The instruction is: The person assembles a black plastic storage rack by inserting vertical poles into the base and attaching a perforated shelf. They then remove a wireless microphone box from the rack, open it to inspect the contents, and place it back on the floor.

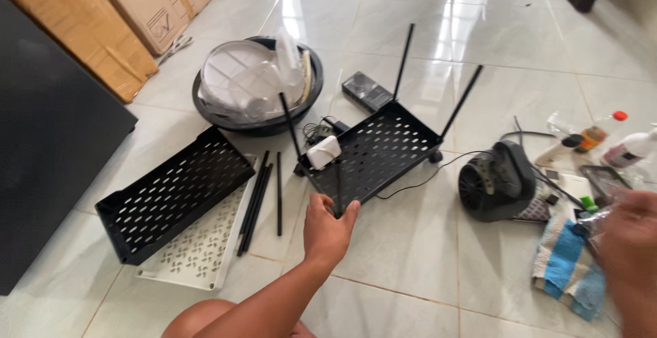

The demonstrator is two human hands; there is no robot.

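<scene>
— Left hand (327, 227)?
— Clamped on the near pole (339, 186) of the black shelf (375, 150), dead centre on the floor (424, 242).
— Right hand (631, 249)?
— At four o'clock, blurred; can't tell the grip, something clear in the fingers, over a blue cloth (565, 267).
— Elsewhere?
— Spare trays (174, 191) at nine o'clock, basin (259, 85) at eleven, loose rods (256, 201) between.

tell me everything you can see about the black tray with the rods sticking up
The tray is a black perforated shelf, metal by its look, with slotted holes and low raised sides. It sits on the tiled floor on small wheels, tilted in view. Thin black rods rise from its corners. The left hand grips the near corner rod. A small white box lies on its left end, and a thin cable runs out from under it.
</scene>
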